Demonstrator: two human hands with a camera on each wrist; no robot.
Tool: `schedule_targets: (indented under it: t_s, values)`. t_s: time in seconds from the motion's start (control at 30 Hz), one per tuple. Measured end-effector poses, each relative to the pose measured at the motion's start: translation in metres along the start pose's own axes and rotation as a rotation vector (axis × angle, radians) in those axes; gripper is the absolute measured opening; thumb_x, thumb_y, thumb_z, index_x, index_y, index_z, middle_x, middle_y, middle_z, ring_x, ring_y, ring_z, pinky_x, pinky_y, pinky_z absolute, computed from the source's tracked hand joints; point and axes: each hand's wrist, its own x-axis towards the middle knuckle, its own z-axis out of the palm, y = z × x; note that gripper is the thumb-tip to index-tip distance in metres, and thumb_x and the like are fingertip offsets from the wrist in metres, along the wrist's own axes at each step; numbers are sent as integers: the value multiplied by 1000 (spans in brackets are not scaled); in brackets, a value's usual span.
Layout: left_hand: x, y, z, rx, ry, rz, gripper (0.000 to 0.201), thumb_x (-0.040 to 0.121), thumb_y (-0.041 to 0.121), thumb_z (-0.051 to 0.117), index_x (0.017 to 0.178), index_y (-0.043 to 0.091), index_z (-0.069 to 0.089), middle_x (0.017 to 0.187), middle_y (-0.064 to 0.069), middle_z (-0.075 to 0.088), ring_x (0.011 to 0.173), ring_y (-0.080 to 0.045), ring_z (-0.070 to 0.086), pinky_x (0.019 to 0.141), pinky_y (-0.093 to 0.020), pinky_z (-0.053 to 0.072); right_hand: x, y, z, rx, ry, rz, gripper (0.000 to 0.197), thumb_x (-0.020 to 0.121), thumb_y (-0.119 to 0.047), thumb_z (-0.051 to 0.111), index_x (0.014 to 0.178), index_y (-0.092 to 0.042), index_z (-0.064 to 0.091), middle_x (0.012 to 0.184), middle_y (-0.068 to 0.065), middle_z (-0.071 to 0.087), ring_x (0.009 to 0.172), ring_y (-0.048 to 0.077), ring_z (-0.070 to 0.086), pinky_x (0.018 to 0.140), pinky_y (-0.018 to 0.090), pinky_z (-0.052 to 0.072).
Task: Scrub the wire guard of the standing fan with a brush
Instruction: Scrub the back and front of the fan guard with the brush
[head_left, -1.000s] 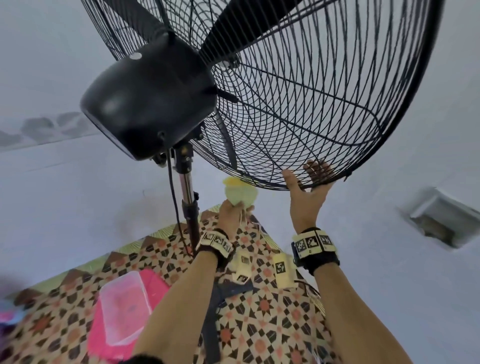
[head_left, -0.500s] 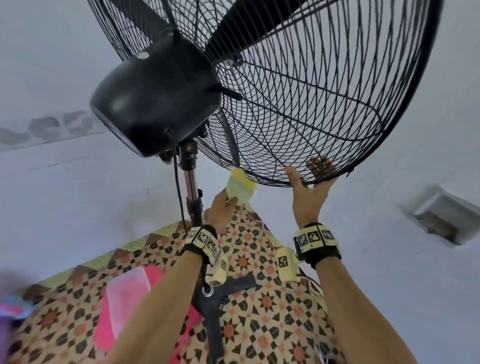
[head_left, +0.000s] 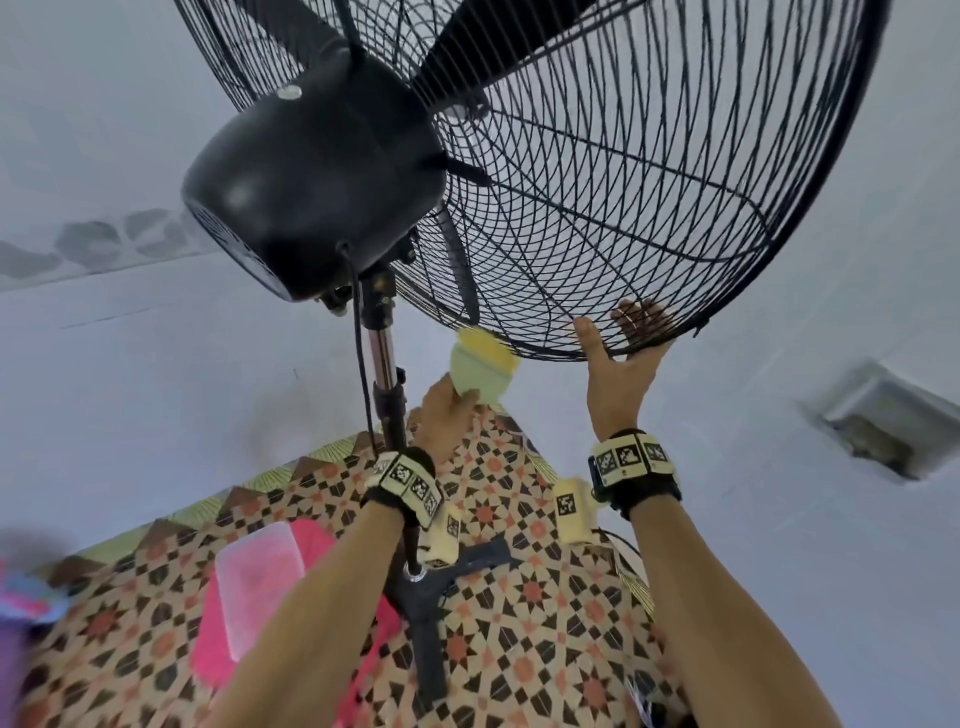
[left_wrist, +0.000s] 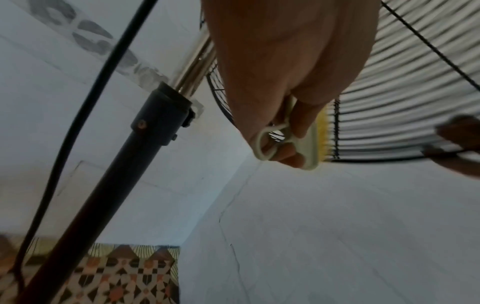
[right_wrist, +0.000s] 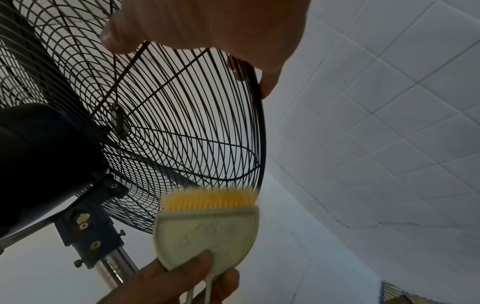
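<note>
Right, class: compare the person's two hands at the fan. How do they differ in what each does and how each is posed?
The left hand grips the brush by its handle, fingers curled; the right hand holds no tool.
The left hand reaches the wire guard only through the brush's yellow bristles; the right hand grasps its lower rim directly, thumb up.
The left hand sits nearer the pole.
Both are raised and wear wrist bands.

Both bare forearms reach upward, each with a black wrist band carrying pale marker blocks. The left hand (head_left: 444, 415) is curled around the pale green plastic brush with yellow bristles (head_left: 480, 371). The right hand (head_left: 621, 371) holds the black wire guard (head_left: 623, 218) (fingers probably hooked over its rim).
</note>
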Motion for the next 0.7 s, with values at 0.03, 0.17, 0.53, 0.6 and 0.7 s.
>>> schedule_targets:
  t_s: [0.03, 0.17, 0.53, 0.6, 0.7]
  values:
    - [7, 1, -7, -25, 101, -62, 27, 105, 8, 52, 132, 13, 52, 114, -14, 72, 81, -22, 71, 63, -36, 59, 0, 1, 1, -8, 1, 1, 122, 68, -57, 87, 160, -14, 18, 145, 4, 52, 133, 14, 50, 117, 33, 38]
    - [34, 13, -20, 24, 320, -139, 39, 103, 4, 48, 141, 10, 41, 125, -14, 64, 88, -29, 73, 67, -37, 61, -1, 1, 0, -15, 5, 6, 125, 67, -60, 87, 160, -15, 18, 145, 4, 52, 134, 16, 50, 118, 39, 36]
    - [19, 27, -43, 89, 344, -50, 38, 102, 7, 60, 138, 3, 52, 113, -21, 72, 69, -20, 68, 55, -27, 55, 3, 0, -1, -28, -10, 3, 107, 69, -56, 86, 151, -32, 21, 133, -26, 49, 121, -17, 47, 105, 8, 35]
    - [27, 33, -45, 166, 431, -55, 38, 102, 14, 60, 138, 5, 57, 119, -23, 72, 91, -34, 72, 78, -44, 62, 3, -1, -1, -20, -4, 10, 113, 68, -57, 86, 155, -28, 21, 133, -26, 49, 123, -12, 48, 106, 9, 34]
    - [18, 44, -30, 243, 388, 25, 34, 104, 12, 58, 136, 2, 59, 128, -20, 69, 109, -33, 69, 90, -40, 59, 0, -1, -2, -4, 3, 26, 122, 66, -60, 86, 159, -20, 18, 134, -25, 48, 127, 3, 48, 102, 2, 33]
